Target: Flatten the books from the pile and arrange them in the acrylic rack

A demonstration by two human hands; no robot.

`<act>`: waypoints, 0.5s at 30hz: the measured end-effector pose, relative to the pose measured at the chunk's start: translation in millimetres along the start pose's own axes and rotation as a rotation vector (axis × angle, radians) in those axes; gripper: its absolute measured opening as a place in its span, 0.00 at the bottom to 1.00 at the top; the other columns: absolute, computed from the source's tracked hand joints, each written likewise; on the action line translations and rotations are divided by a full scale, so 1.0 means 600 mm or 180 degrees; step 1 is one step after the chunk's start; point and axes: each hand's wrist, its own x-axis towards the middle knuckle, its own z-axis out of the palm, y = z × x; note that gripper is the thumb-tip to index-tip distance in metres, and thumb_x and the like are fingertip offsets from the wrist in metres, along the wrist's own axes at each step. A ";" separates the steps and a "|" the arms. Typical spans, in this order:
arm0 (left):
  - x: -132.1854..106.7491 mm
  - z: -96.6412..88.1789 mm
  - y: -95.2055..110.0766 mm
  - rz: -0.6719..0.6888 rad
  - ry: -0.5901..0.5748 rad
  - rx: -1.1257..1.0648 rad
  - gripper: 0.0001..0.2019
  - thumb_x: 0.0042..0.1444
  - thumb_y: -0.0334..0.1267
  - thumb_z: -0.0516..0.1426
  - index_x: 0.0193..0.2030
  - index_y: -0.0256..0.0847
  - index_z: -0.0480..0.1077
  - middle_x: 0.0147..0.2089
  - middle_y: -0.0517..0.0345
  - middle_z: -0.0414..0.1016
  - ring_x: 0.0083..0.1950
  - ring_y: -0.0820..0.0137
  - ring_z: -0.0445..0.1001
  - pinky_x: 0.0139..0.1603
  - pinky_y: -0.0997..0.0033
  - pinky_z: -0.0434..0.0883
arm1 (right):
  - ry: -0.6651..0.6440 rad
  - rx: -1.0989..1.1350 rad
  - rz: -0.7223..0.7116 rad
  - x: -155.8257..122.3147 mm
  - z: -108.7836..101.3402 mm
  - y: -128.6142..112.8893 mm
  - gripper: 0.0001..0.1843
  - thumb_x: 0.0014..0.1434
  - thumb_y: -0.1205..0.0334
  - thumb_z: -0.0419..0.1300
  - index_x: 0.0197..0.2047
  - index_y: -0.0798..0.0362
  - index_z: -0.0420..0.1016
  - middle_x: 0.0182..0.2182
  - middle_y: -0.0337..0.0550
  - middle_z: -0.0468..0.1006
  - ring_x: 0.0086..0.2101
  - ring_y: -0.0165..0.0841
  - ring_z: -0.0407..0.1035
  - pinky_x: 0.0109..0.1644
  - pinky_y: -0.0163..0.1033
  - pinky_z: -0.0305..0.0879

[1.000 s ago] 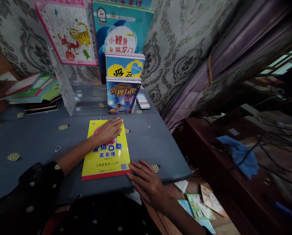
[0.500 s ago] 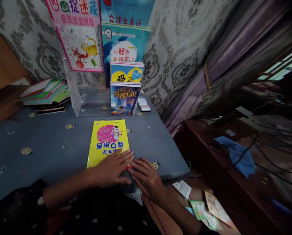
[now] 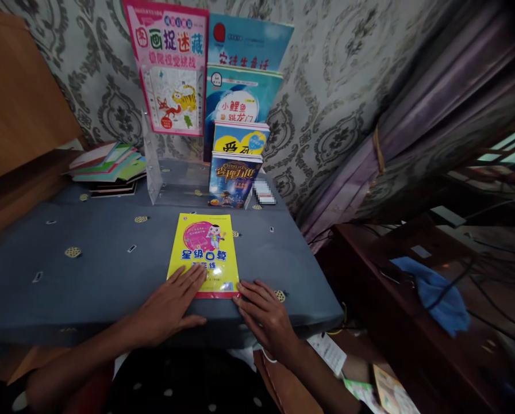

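Observation:
A yellow workbook (image 3: 214, 276) with a red bottom edge lies face up on the table near its front edge. My left hand (image 3: 171, 302) rests flat across the book's lower left part, fingers stretched out, covering some of the cover. Beside the lower right corner is my right hand (image 3: 264, 310), its fingers extended and the fingertips at the book's edge. Behind the workbook stands a clear stepped book rack (image 3: 153, 178). It bears a pink picture book (image 3: 177, 86), a teal book (image 3: 240, 95) and a dark blue book (image 3: 234, 179), among others.
Thin books (image 3: 111, 164) lie in a loose pile at the back left of the table (image 3: 102, 276). A small pixelated item (image 3: 264, 191) sits right of the rack. At the right are a brown cabinet (image 3: 361, 270) with a blue cloth (image 3: 434, 296), and books (image 3: 391, 388) on the floor.
My left hand has slid left over the workbook, uncovering its lower right part and moving apart from my right hand. The camera view has shifted, so the rack appears lower and farther right.

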 end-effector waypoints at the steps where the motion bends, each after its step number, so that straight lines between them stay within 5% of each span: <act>1: -0.007 -0.003 -0.006 -0.0052 0.0025 -0.0002 0.44 0.66 0.59 0.46 0.73 0.43 0.17 0.76 0.44 0.40 0.75 0.57 0.44 0.72 0.54 0.48 | 0.0007 -0.0001 -0.0004 0.000 0.000 0.000 0.17 0.65 0.69 0.55 0.54 0.48 0.76 0.51 0.47 0.80 0.54 0.38 0.71 0.57 0.54 0.70; 7: -0.009 -0.002 -0.029 -0.0200 0.0028 0.0002 0.42 0.67 0.58 0.45 0.73 0.45 0.20 0.76 0.47 0.40 0.75 0.58 0.43 0.72 0.54 0.50 | 0.0008 0.0027 -0.0046 0.000 -0.002 0.005 0.19 0.64 0.69 0.56 0.57 0.47 0.74 0.51 0.46 0.80 0.54 0.38 0.72 0.56 0.53 0.71; 15: 0.104 0.006 -0.139 -0.0946 0.0059 0.0076 0.39 0.66 0.61 0.40 0.74 0.35 0.44 0.75 0.43 0.43 0.75 0.57 0.42 0.72 0.54 0.50 | -0.0033 -0.0023 -0.0041 0.003 -0.007 0.010 0.21 0.64 0.68 0.56 0.59 0.46 0.72 0.50 0.45 0.81 0.53 0.38 0.73 0.56 0.51 0.72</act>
